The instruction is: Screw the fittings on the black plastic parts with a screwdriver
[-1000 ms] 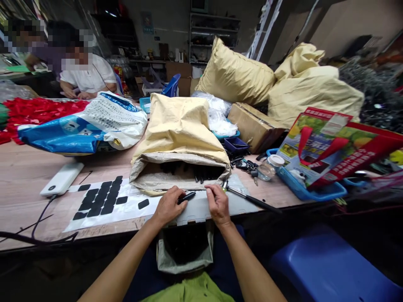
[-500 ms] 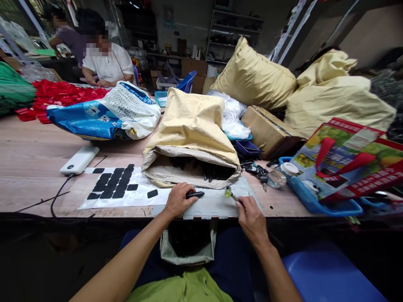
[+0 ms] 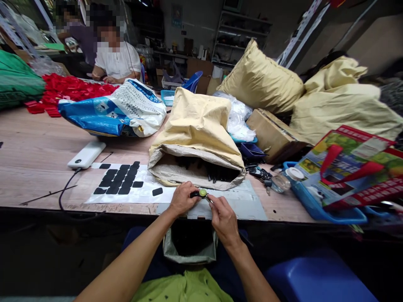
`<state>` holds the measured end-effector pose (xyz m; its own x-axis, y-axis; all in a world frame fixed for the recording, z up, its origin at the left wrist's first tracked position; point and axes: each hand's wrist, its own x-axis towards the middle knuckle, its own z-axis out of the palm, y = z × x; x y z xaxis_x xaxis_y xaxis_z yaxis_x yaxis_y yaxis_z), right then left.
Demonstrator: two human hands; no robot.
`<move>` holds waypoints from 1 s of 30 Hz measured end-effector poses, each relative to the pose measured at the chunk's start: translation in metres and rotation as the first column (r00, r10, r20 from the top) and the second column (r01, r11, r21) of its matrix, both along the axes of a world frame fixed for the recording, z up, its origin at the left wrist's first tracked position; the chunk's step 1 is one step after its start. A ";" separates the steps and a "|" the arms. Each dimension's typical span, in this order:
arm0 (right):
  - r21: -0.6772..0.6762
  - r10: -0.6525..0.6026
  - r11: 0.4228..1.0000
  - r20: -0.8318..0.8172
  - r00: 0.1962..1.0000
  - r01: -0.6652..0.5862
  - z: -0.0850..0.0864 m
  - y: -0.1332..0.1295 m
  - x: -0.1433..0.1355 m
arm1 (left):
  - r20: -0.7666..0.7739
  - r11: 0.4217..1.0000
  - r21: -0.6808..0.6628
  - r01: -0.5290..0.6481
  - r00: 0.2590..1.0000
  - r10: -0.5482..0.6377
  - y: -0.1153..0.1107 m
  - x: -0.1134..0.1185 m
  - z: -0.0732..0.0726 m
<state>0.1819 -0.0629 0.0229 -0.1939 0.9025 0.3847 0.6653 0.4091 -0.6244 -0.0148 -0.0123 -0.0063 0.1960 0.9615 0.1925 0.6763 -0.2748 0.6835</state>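
My left hand (image 3: 184,198) is closed on a slim black plastic piece (image 3: 194,194) at the table's front edge. In my right hand (image 3: 225,219) is the thin handle of a small hammer with a round yellow-green head (image 3: 203,192). That head lies over the end of the black piece; whether they touch I cannot tell. Right behind my hands, a cream sack (image 3: 198,121) lies with its mouth toward me and black pieces inside. Under both hands is a grey sheet (image 3: 248,205). Below the table edge, an open bag (image 3: 189,256) sits at my lap, dark inside.
Black rounded stickers (image 3: 121,179) lie on a white sheet at left, beside a white power bank (image 3: 87,155) with a cable. Keys (image 3: 262,176), a jar (image 3: 280,182) and a blue basket (image 3: 327,214) stand at right. A blue-white sack (image 3: 116,109) lies behind; two people sit beyond.
My right hand has moved left with the hammer, bringing its head to the black piece. My left hand stays almost in place, still gripping the piece. The view has shifted slightly.
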 end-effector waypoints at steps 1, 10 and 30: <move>0.002 -0.006 1.000 0.006 1.000 0.006 0.001 0.000 0.001 | 0.004 1.000 -0.001 -0.006 1.000 0.006 0.000 0.000 0.000; 0.028 -0.082 0.996 0.018 0.997 0.081 0.001 -0.002 0.010 | 0.021 1.000 0.012 -0.017 1.000 0.017 -0.001 0.001 -0.001; 0.336 -0.516 0.843 0.281 0.809 0.421 -0.011 0.060 0.140 | -0.061 0.997 0.012 0.074 0.995 -0.073 -0.002 -0.002 0.008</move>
